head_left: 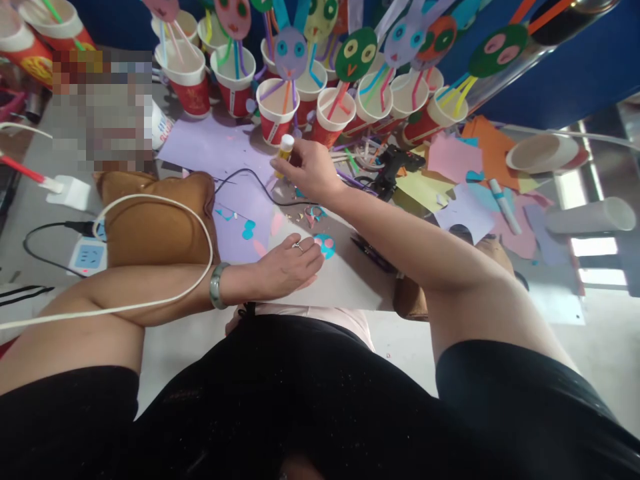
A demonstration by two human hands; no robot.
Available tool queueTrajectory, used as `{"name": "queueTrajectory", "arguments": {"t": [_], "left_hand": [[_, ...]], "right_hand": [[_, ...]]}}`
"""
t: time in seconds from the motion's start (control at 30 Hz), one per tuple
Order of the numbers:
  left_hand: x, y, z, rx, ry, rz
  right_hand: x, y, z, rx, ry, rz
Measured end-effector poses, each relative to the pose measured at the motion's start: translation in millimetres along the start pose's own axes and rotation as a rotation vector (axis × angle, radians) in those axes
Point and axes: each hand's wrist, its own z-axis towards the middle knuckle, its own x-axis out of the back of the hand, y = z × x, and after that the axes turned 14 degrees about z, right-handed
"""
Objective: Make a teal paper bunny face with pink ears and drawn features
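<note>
1. Fingers of the right hand [317, 168] are closed on a small yellow tube [285, 152], its white cap upward; on my remote feed it stands beyond the blue disc [329, 253] and a little to the left of it. I cannot tell whether the tube's base touches the worktop [350, 287].
2. I see the left hand [287, 268] at the near left edge of the blue disc, its fingers close together and slightly curled; from here I cannot tell whether they pinch the disc or only rest there. A bracelet [216, 287] circles that wrist.
3. The blue disc itself lies on the worktop with pink rounds [329, 244] on it, and the left fingertips reach its rim.
4. Left of the disc I have a purple sheet [233, 247] with blue cut-outs [249, 230] on it, and farther left a brown cushion [155, 227].
5. Just beyond the disc are paper scraps [315, 215]; well beyond it, I count many red and white cups [277, 110] bearing paper faces [356, 53].
6. To the disc's right and farther off, I make out a black gun-shaped tool [397, 167], a pink sheet [453, 159] and a white marker [504, 207].
</note>
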Motion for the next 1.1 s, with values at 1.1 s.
{"name": "queueTrajectory", "arguments": {"t": [1.1], "left_hand": [[9.7,0.0,0.2,0.022,0.058,-0.011]], "right_hand": [[41.8,19.3,-212.1,0.207,0.040,-0.173]]}}
